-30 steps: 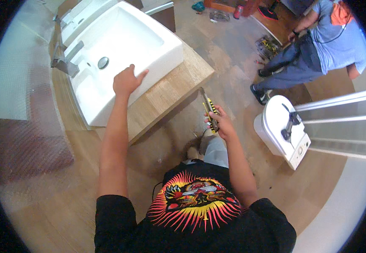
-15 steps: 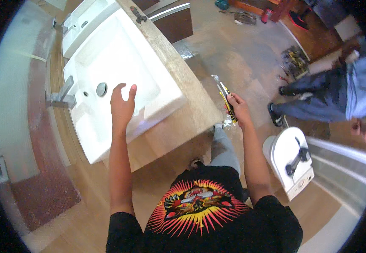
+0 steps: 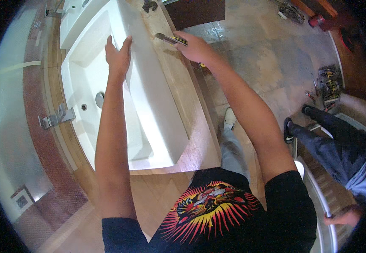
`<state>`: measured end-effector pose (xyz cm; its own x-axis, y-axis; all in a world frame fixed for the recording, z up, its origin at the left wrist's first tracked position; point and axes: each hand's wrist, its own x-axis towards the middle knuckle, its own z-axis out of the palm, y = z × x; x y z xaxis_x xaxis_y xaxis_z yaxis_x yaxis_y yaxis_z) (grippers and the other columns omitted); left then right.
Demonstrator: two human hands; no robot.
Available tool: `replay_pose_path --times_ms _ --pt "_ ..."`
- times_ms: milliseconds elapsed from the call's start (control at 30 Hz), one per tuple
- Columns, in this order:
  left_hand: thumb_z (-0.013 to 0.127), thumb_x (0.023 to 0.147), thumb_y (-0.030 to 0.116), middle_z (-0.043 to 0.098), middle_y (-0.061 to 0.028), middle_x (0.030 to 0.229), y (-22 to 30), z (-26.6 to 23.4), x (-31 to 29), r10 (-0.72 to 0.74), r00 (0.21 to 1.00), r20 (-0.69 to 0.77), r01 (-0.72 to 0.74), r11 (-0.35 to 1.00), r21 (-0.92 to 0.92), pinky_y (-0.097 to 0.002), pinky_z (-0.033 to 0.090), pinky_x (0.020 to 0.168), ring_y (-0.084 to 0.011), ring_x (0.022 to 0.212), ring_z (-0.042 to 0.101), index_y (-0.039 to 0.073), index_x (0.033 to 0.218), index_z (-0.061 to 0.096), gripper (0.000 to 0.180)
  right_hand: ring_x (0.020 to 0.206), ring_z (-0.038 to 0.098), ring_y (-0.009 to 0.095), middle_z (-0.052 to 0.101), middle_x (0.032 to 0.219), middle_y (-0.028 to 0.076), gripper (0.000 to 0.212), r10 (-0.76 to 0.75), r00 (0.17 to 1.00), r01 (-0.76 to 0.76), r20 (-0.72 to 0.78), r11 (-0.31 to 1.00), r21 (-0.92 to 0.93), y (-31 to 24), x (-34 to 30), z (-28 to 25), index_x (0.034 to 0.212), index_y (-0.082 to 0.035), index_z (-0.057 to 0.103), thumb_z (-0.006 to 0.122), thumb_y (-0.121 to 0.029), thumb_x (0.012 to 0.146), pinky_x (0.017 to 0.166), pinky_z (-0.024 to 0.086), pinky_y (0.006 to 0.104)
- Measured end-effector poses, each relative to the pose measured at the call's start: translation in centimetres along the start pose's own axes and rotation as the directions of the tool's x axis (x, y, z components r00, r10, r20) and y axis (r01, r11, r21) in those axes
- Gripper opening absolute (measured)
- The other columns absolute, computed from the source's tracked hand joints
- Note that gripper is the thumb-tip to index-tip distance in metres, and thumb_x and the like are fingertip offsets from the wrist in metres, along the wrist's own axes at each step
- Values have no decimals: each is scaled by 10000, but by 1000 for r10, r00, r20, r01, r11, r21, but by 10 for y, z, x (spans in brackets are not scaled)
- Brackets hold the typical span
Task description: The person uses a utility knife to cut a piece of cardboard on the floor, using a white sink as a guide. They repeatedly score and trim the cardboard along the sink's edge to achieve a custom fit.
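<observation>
My right hand [image 3: 195,49] is closed round a yellow-and-black utility knife [image 3: 179,40]. Its blade end points left, over the wooden countertop [image 3: 178,80] near the basin's front side. My left hand [image 3: 119,58] is at the inner front rim of the white rectangular washbasin [image 3: 149,88], thumb and fingers apart; whether it presses on the rim I cannot tell. The drain cap [image 3: 100,99] is partly hidden by my left forearm. A chrome faucet [image 3: 57,117] stands on the basin's left side.
A dark wrench-like tool [image 3: 149,5] lies on the far countertop. Another basin [image 3: 71,21] sits beyond at the left. Tools fill a tray [image 3: 330,82] on the floor at right. A person in dark trousers [image 3: 318,137] stands at the right, one hand [image 3: 347,216] low.
My right hand has swung left and away from me, bringing the knife over the countertop. My left hand has moved farther along to the basin's front rim. The view has shifted.
</observation>
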<state>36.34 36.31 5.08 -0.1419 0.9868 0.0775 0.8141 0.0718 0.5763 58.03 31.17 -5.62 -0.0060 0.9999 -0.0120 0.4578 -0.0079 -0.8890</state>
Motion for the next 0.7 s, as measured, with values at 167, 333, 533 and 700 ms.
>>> replay_pose_path --times_ms 167,333,533,700 --pt "534 900 406 261 -244 1496 12 9 0 -50 999 -3 49 983 175 -553 270 1082 -414 1357 305 90 1478 263 712 1029 639 344 641 1142 193 380 98 994 -87 46 976 -198 -16 85 -1 1152 -92 657 596 -296 837 888 506 467" --pt "487 910 451 230 -216 1521 12 4 1 -59 998 16 52 965 255 -614 239 1068 -407 1388 243 138 1492 235 708 1017 653 345 668 1096 182 336 97 994 -73 43 918 -391 -20 138 18 1090 -49 682 563 -230 833 853 524 479" --pt "452 919 463 246 -204 1518 12 -6 4 -98 994 40 81 946 313 -598 247 1066 -396 1386 252 120 1495 215 710 1011 662 328 676 1095 163 329 119 990 -68 79 879 -473 -36 169 36 1084 -53 690 557 -189 816 816 535 483" --pt "444 923 455 281 -198 1503 3 -9 9 -77 996 41 62 955 290 -583 264 1060 -399 1368 282 94 1486 226 703 995 670 308 684 1090 134 332 82 989 4 120 807 -590 -34 180 46 1087 -73 695 563 -205 812 783 538 510"
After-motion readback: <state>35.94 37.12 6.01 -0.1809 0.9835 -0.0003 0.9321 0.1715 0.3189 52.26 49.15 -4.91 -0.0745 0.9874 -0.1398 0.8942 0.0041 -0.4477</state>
